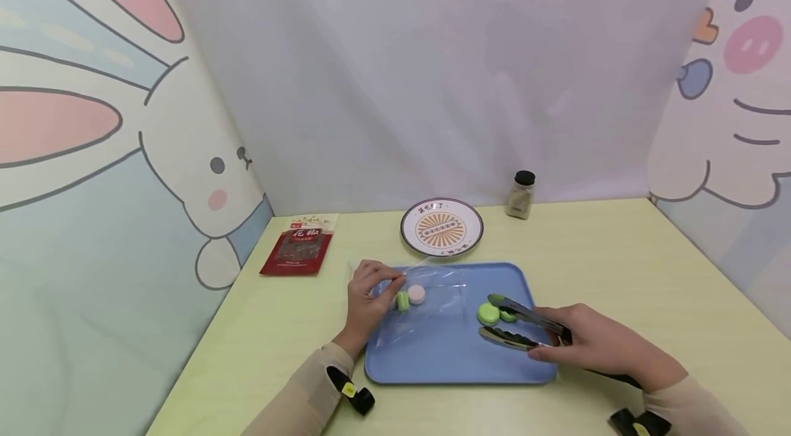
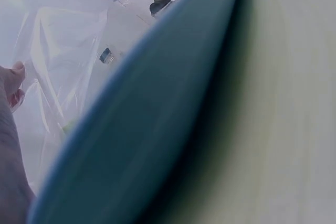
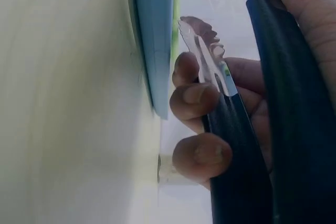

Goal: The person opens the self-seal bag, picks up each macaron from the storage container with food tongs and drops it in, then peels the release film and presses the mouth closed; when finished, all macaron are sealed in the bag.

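Observation:
My left hand [image 1: 367, 299] pinches the edge of a clear plastic bag [image 1: 448, 299] over the left part of a blue tray [image 1: 457, 364]. Beside those fingers, a pale pink macaron [image 1: 417, 294] and a green macaron [image 1: 403, 301] show at the bag; whether they lie inside is hard to tell. In my right hand [image 1: 596, 343] are metal tongs [image 1: 525, 314] with black handles, their tips spread apart. Between the tips lies a green macaron [image 1: 488, 314], with another green one [image 1: 508, 316] partly hidden behind the upper arm of the tongs.
Behind the tray stands a round patterned plate [image 1: 441, 226]. A black-capped jar [image 1: 521, 196] is at the back right, and a red spice packet [image 1: 299, 245] lies at the back left. A pale curtain [image 1: 402, 79] hangs behind the table.

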A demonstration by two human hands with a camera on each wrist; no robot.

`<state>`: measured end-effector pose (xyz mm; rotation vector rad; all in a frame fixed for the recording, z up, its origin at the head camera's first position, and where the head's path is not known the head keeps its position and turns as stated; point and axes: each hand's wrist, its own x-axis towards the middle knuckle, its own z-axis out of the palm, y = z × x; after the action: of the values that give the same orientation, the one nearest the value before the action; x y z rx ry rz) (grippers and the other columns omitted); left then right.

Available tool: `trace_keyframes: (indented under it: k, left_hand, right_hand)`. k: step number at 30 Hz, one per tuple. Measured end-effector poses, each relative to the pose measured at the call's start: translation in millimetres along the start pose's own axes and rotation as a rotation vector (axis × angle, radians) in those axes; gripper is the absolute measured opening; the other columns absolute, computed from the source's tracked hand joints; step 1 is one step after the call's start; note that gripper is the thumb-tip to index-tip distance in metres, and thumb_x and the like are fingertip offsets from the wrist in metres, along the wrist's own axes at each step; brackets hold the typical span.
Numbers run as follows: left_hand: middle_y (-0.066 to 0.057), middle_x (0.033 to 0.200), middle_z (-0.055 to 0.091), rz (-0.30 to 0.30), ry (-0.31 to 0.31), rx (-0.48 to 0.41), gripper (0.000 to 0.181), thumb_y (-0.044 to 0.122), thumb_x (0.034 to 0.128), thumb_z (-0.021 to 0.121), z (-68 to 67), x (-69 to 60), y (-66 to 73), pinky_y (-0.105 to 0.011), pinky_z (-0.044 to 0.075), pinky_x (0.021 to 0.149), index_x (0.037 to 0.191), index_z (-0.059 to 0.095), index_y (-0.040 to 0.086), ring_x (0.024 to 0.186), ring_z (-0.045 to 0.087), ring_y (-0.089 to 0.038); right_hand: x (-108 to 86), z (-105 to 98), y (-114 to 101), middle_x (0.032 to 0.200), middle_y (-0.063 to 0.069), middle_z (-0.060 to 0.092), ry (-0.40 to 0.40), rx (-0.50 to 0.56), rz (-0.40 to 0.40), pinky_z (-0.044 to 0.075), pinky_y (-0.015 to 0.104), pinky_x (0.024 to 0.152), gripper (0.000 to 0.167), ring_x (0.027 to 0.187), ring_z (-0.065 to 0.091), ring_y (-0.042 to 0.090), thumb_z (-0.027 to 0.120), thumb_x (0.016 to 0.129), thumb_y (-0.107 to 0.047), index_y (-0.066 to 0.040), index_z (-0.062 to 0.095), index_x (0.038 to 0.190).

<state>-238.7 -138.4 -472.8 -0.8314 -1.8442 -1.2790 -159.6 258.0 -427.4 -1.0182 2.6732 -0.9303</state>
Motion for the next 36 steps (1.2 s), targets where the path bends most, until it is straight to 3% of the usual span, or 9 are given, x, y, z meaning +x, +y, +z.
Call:
trace_keyframes:
  k: [9,16,19,24,30,36]
  left_hand:
    - [0.000,0.086,0.070,-0.024,-0.010,0.000,0.013,0.004,0.0837,0.081,1.0,-1.6,0.1,-0.037,0.043,0.084,0.094,0.078,0.012,0.086,0.059,-0.021]
    - [0.000,0.086,0.070,-0.026,-0.012,-0.006,0.013,0.004,0.0840,0.081,1.2,-2.4,0.5,-0.036,0.043,0.083,0.094,0.078,0.013,0.086,0.059,-0.021]
    - [0.000,0.086,0.069,-0.020,-0.013,-0.010,0.014,0.004,0.0838,0.081,1.2,-2.2,-0.8,-0.036,0.044,0.083,0.095,0.078,0.013,0.087,0.058,-0.021]
    - [0.000,0.086,0.069,-0.009,-0.015,-0.018,0.016,0.004,0.0837,0.081,1.3,-2.0,-1.8,-0.037,0.044,0.084,0.095,0.078,0.014,0.087,0.058,-0.021]
    - [0.001,0.087,0.069,-0.001,-0.018,-0.017,0.016,0.005,0.0836,0.081,2.1,-3.6,-2.7,-0.036,0.044,0.083,0.095,0.078,0.015,0.088,0.059,-0.021]
    - [0.001,0.087,0.069,-0.009,-0.016,-0.015,0.016,0.004,0.0834,0.081,1.3,-3.4,-3.8,-0.036,0.044,0.084,0.095,0.078,0.015,0.088,0.059,-0.021]
  right_hand:
    - [0.4,0,4,0.068,-0.019,0.051,0.063,-0.096,0.014,0.039,0.019,0.048,0.057,0.053,0.043,-0.005,0.072,0.090,-0.050,-0.005,0.063,0.124]
    - [-7.2,-7,10,0.068,-0.017,0.055,-0.054,0.095,-0.020,0.041,0.019,0.049,0.041,0.053,0.045,-0.005,0.073,0.093,-0.036,-0.010,0.065,0.123]
    - [-7.2,-8,11,0.068,-0.017,0.055,-0.063,0.097,-0.009,0.041,0.019,0.049,0.045,0.053,0.045,-0.004,0.071,0.095,-0.036,-0.006,0.063,0.127]
    - [-4.4,-4,8,0.065,-0.017,0.053,-0.015,-0.005,0.072,0.039,0.019,0.049,0.064,0.051,0.044,-0.003,0.072,0.091,-0.047,0.001,0.059,0.132]
    - [1.2,9,-3,0.062,-0.016,0.047,0.013,-0.161,0.198,0.034,0.021,0.048,0.076,0.053,0.042,-0.002,0.072,0.081,-0.067,-0.007,0.063,0.127]
    - [4.0,17,-6,0.067,-0.015,0.043,0.070,-0.386,0.210,0.033,0.023,0.053,0.092,0.061,0.040,0.000,0.068,0.073,-0.079,-0.009,0.064,0.131]
